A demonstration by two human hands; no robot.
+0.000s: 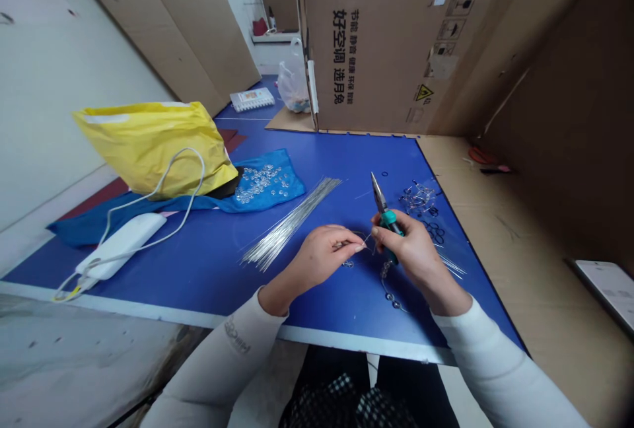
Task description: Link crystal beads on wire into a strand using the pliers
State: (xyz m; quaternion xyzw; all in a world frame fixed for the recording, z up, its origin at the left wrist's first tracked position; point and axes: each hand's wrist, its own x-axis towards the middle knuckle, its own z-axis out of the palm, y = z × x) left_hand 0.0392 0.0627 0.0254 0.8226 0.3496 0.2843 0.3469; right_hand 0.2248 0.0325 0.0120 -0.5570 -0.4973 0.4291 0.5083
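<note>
My right hand (407,238) is closed around long-nose pliers (379,195) with green and black handles, their jaws pointing up and away from me. My left hand (324,251) pinches a thin wire (367,240) between thumb and fingertips. The wire runs toward the thumb and fingers of my right hand, close by. Below the hands, a short chain of clear beads on wire (389,297) lies on the blue table. A few small clear pieces (349,263) rest under my left fingertips. Left of my left hand lies a bundle of straight silvery wires (292,224).
Right of my hands lie a pile of wire pieces with beads (419,198), dark rings (434,232) and loose wires (452,263). Clear rings sit on a blue cloth (293,180) beside a yellow bag (163,150). A white power strip (129,243) lies left; a cardboard box (386,45) stands behind.
</note>
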